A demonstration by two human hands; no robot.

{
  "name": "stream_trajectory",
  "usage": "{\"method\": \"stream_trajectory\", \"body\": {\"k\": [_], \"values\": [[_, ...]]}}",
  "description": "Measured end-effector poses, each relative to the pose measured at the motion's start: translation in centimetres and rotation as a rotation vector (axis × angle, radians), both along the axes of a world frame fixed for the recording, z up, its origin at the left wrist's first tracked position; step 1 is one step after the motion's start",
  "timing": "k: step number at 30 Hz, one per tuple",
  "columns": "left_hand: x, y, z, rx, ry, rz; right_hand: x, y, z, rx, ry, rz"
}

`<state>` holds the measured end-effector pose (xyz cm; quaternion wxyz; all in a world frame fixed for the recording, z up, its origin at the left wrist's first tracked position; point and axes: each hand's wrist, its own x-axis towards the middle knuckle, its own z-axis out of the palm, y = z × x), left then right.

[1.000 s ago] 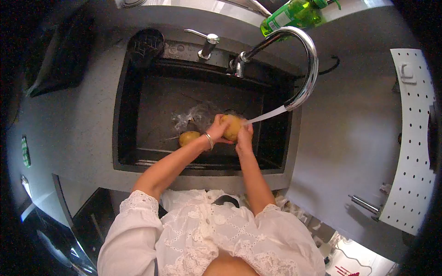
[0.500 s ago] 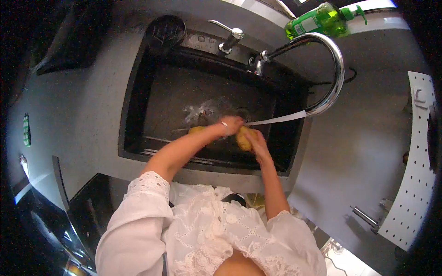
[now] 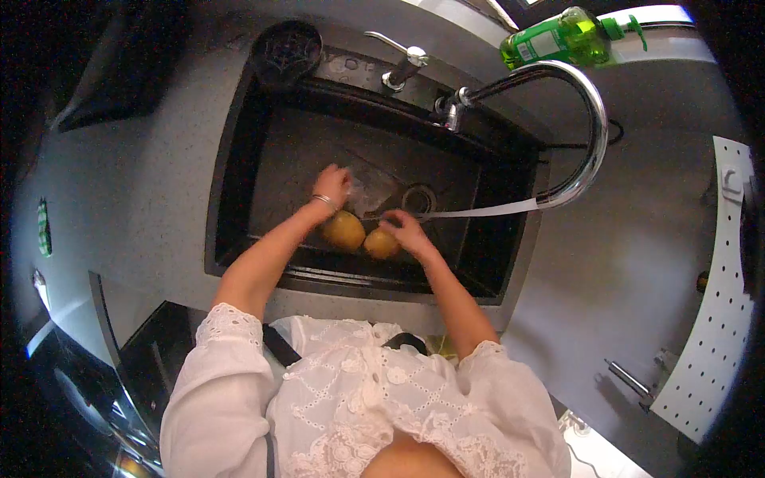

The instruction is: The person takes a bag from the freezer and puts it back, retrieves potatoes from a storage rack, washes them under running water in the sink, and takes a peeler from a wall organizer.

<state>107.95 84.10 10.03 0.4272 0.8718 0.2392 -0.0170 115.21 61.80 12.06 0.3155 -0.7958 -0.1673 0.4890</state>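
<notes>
In the dark sink (image 3: 510, 231), two wet yellow-brown potatoes (image 3: 344, 231) lie side by side near the front wall. My left hand (image 3: 333, 185) is above the left one, its fingers closed at the edge of a crumpled clear plastic bag (image 3: 370, 187). The fingertips themselves are partly hidden. My right hand (image 3: 408, 233) is over the upper right side of the smaller potato (image 3: 381, 245), fingers apart and pointing left, not wrapped around it.
Water (image 3: 486, 210) streams from the curved chrome faucet (image 3: 594, 119) past the drain (image 3: 417, 199). A soap dispenser (image 3: 405, 68) and a round black holder (image 3: 287, 54) sit at the back rim. A green soap bottle (image 3: 558, 41) stands behind. A perforated white panel (image 3: 709, 295) is at the right.
My left hand has moved left and back to the plastic bag. My right hand has moved left out of the stream, and its potato now rests beside the other one.
</notes>
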Motion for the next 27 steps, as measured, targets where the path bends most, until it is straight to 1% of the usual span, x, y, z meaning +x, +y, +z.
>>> {"method": "stream_trajectory", "body": {"k": [1,2,3,5,6,8,9,10,11,12,13,14,15,17,18,20,21,23,24,25,26,27], "values": [[0.6,-1.3,2.7,-0.014,-0.076,-0.001,0.2,1.2,1.7,0.043,0.110,-0.219],[1.1,-2.8,2.9,-0.040,-0.181,-0.070,0.1,2.9,4.6,0.087,0.219,-0.439],[1.6,-4.2,3.0,-0.065,-0.286,-0.140,0.0,4.1,6.2,0.136,0.328,-0.657],[1.0,-7.1,6.1,-0.205,-0.406,-0.167,0.5,4.2,4.8,0.277,0.413,-0.782],[0.5,-7.4,6.8,-0.307,-0.390,-0.183,0.6,4.4,4.8,0.347,0.458,-0.844],[-0.3,-7.4,7.9,-0.510,-0.347,-0.222,0.8,4.0,5.2,0.402,0.583,-0.891],[-0.5,-6.8,8.4,-0.672,-0.324,-0.161,0.8,3.8,5.6,0.431,0.646,-0.916],[-0.9,-5.8,9.1,-0.831,-0.294,-0.101,0.8,3.4,5.4,0.412,0.727,-0.870],[-1.4,-4.7,9.8,-0.987,-0.261,-0.037,0.8,2.9,4.3,0.349,0.741,-0.776],[-1.8,-3.3,10.9,-0.995,-0.232,-0.020,0.9,2.5,2.5,0.288,0.751,-0.679],[-2.3,-1.7,11.5,-1.004,-0.202,-0.003,0.6,2.9,3.2,0.228,0.760,-0.582],[-2.9,-0.4,10.1,-0.952,-0.236,0.018,0.6,2.6,4.3,0.225,0.817,-0.570],[-3.5,0.9,10.7,-0.852,-0.179,0.052,0.3,2.7,5.1,0.281,0.774,-0.620],[-5.1,2.8,10.1,-0.460,-0.110,0.095,-0.3,3.2,6.1,0.393,0.686,-0.719],[-5.5,3.0,9.9,-0.400,-0.074,0.145,-0.8,3.7,7.0,0.457,0.661,-0.754],[-6.4,2.7,9.5,-0.282,-0.007,0.233,-2.7,5.3,8.0,0.552,0.591,-0.714],[-6.5,2.3,8.5,-0.303,-0.046,0.241,-3.7,6.3,8.5,0.602,0.549,-0.696],[-6.2,0.8,9.3,-0.274,-0.030,0.214,-5.6,7.8,9.8,0.661,0.608,-0.681],[-6.3,0.5,6.8,-0.563,-0.076,0.259,-6.7,8.6,10.0,0.662,0.457,-0.579],[-6.2,0.2,8.4,-0.783,-0.052,0.323,-7.6,9.1,11.2,0.653,0.303,-0.485],[-6.2,-0.1,10.0,-1.002,-0.014,0.396,-8.1,9.0,12.4,0.703,0.224,-0.449],[-6.2,-0.5,11.4,-1.216,0.032,0.471,-8.4,8.7,12.6,0.692,0.243,-0.381]]}}
